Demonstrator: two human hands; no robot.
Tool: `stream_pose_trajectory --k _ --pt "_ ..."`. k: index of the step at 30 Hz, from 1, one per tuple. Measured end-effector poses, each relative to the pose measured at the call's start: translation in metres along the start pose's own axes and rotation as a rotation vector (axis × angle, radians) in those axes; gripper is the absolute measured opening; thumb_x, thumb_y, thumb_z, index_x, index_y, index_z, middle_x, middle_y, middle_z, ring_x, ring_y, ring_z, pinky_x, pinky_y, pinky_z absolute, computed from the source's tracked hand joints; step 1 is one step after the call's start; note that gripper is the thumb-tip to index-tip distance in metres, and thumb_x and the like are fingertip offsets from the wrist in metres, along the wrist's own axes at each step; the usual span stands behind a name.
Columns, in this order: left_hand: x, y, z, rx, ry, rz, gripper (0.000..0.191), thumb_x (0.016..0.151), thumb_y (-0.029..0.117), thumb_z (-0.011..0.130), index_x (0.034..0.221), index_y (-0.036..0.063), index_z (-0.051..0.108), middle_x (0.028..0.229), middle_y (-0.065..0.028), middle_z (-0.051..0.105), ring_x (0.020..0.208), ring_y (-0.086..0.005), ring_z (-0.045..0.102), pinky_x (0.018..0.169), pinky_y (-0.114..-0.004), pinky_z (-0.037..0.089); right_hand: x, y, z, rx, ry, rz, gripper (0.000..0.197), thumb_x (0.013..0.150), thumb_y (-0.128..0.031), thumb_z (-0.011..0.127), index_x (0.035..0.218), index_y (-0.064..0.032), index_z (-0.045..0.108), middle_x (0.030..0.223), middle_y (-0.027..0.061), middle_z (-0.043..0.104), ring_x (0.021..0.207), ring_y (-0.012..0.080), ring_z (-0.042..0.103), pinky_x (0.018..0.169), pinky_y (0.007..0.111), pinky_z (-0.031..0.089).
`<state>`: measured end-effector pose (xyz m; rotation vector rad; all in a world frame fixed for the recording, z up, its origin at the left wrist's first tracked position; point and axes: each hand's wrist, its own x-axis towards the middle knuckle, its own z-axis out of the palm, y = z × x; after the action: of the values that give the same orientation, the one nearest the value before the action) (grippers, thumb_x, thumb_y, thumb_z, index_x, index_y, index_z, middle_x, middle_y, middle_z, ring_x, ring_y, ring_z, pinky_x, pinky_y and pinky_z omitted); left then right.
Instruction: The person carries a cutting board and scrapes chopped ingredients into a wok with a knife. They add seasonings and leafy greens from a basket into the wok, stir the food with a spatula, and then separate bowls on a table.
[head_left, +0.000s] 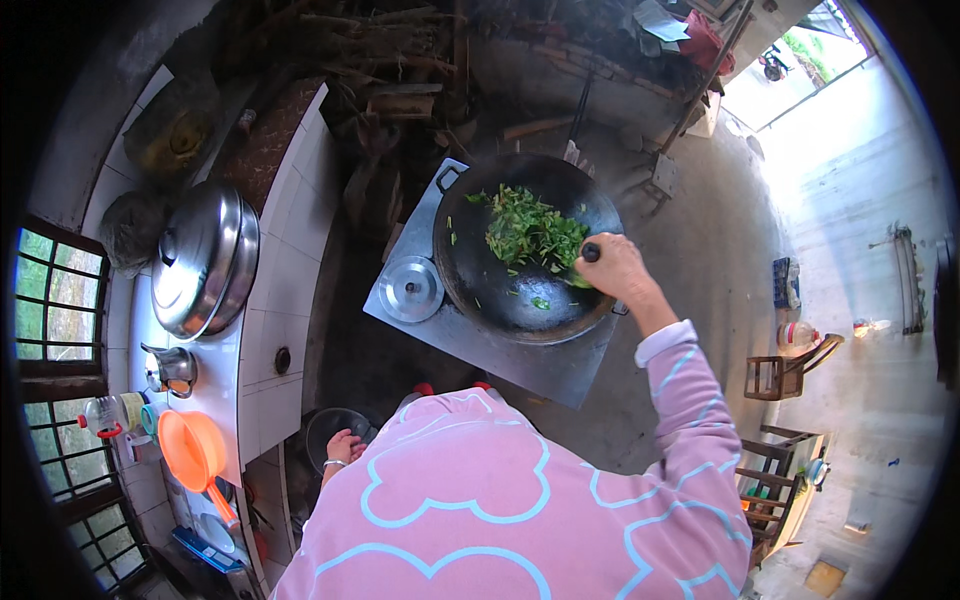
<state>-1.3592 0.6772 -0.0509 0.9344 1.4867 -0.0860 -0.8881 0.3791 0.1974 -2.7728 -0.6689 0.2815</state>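
Note:
A large dark wok (517, 300) sits on a metal-topped stove (555, 369). Chopped leafy greens (529, 229) are heaped in its middle, with loose bits scattered over the sides. Over the wok's right rim, my right hand (619, 271) grips the dark-ended handle (591, 252) of a cooking utensil. The utensil's working end is hidden beneath the hand. My left hand (345, 447) hangs low by my left side, fingers partly bent, near a dark round container (319, 431). Whether it touches anything is unclear.
A round metal lid (411, 289) lies on the stove's left corner. On the tiled counter (217, 382) at left stand a lidded steel pot (199, 259), a metal kettle (171, 371) and an orange dipper (193, 450). Firewood (390, 45) is stacked behind; a wooden chair (776, 375) stands at right.

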Motion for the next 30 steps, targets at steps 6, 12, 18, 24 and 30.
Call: stream_pose_trajectory --k 6,12,18,24,30 --pt "0.009 -0.003 0.009 0.154 -0.026 0.042 0.032 0.076 0.0 0.046 0.107 0.0044 0.047 0.086 -0.0133 0.058 0.058 -0.0215 0.059 0.047 -0.027 0.049 0.031 0.072 0.028 0.318 0.18 0.123 0.021 0.063 -0.019 0.058 0.077 -0.0047 0.064 0.075 0.0172 0.061 0.074 0.0283 0.061 0.069 0.033 0.047" --pt "0.015 -0.011 0.0 0.073 -0.086 0.025 0.032 0.076 0.0 0.046 0.107 0.004 0.046 0.083 -0.0139 0.058 0.056 -0.0221 0.058 0.047 -0.029 0.049 -0.008 0.035 0.073 0.213 0.173 -0.589 0.029 0.06 -0.003 0.059 0.089 -0.0063 0.056 0.091 0.0108 0.059 0.079 0.026 0.059 0.067 0.032 0.047" --pt "-0.016 0.008 0.022 0.072 0.063 -0.022 0.034 0.076 0.0 0.045 0.109 0.0041 0.045 0.082 -0.0132 0.057 0.055 -0.0221 0.058 0.047 -0.03 0.05 -0.021 0.055 0.008 0.059 0.136 -0.267 0.018 0.065 -0.01 0.056 0.083 -0.0057 0.059 0.084 0.0137 0.06 0.077 0.0284 0.059 0.07 0.034 0.047" --pt "-0.022 -0.006 0.029 0.119 -0.005 0.021 0.032 0.076 0.0 0.043 0.108 0.0048 0.046 0.081 -0.0127 0.058 0.052 -0.0203 0.057 0.044 -0.028 0.048 0.029 0.094 0.046 0.382 0.323 -0.121 0.019 0.067 -0.007 0.058 0.085 -0.0038 0.06 0.076 0.0127 0.062 0.075 0.0263 0.06 0.072 0.031 0.047" --pt "-0.012 -0.028 0.013 0.174 -0.051 0.096 0.031 0.076 0.0 0.043 0.106 0.0057 0.047 0.081 -0.0127 0.059 0.053 -0.0204 0.058 0.043 -0.028 0.047 0.032 0.04 0.056 0.076 0.106 -0.742 0.028 0.057 -0.003 0.063 0.084 -0.0055 0.055 0.108 0.0153 0.051 0.092 0.0274 0.054 0.075 0.031 0.046"
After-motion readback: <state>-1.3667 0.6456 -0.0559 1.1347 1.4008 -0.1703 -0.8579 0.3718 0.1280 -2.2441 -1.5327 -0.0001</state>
